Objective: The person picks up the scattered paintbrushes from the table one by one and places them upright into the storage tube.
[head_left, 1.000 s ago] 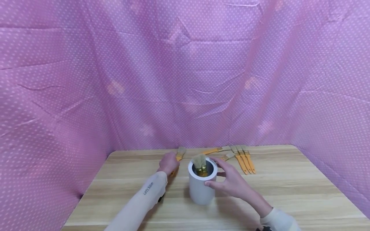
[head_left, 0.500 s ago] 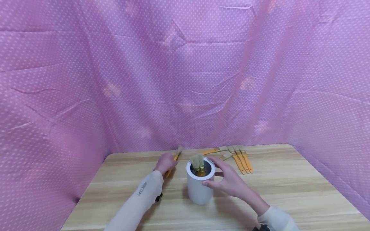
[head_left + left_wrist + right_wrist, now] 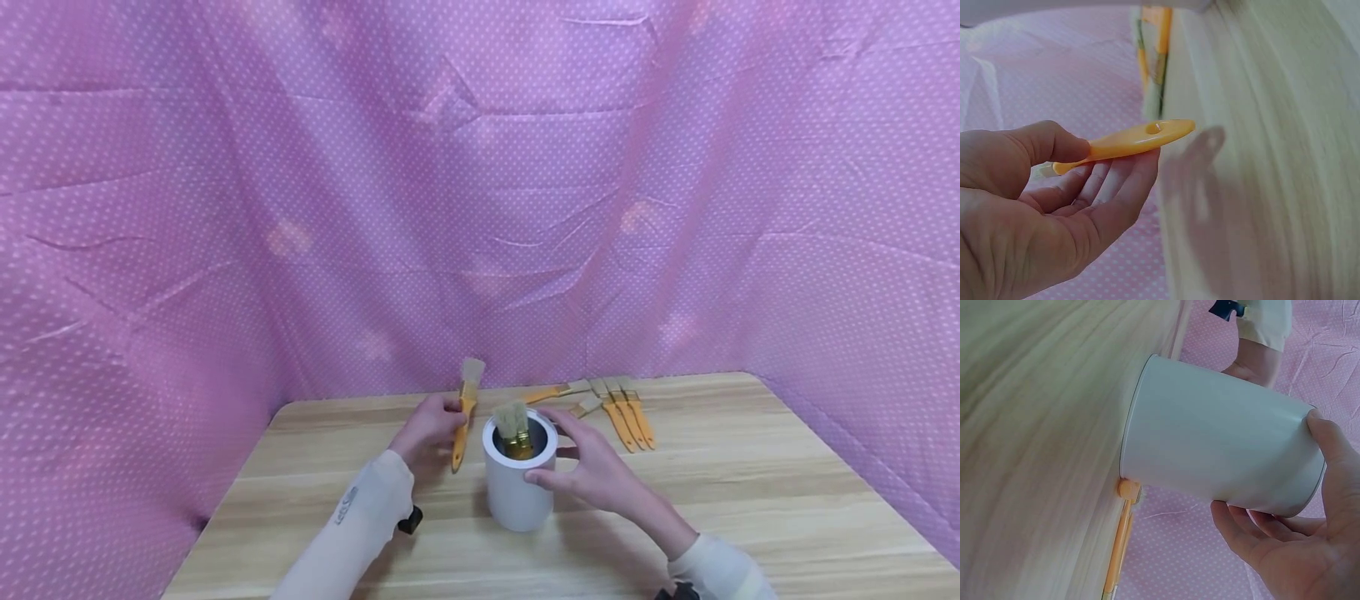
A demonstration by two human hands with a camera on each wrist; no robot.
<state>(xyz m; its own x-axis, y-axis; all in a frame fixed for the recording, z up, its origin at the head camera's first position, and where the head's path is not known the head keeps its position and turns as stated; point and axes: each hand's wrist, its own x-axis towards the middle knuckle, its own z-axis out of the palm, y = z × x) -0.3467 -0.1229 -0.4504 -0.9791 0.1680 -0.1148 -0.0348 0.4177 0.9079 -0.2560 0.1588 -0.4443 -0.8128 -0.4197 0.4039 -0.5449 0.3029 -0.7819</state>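
My left hand (image 3: 429, 427) pinches a paintbrush (image 3: 466, 408) by its orange handle (image 3: 1129, 142), thumb on one side and fingers on the other. In the head view the brush stands bristles up, left of a white can (image 3: 521, 492). My right hand (image 3: 600, 471) holds that can near its rim, thumb and fingers spread around the wall (image 3: 1216, 434). Inside the can, paintbrushes (image 3: 513, 425) stand with pale bristles and gold ferrules showing over the rim; their handles are mostly hidden.
Three paintbrushes (image 3: 628, 417) lie side by side at the back right of the wooden table (image 3: 720, 483). Another brush (image 3: 547, 393) lies sideways behind the can, and one more (image 3: 587, 406) is partly covered by my right hand. A pink dotted cloth (image 3: 480, 208) hangs behind and at both sides.
The left hand has lifted the paintbrush off the table and turned it upright, bristles up. The right hand stays on the can.
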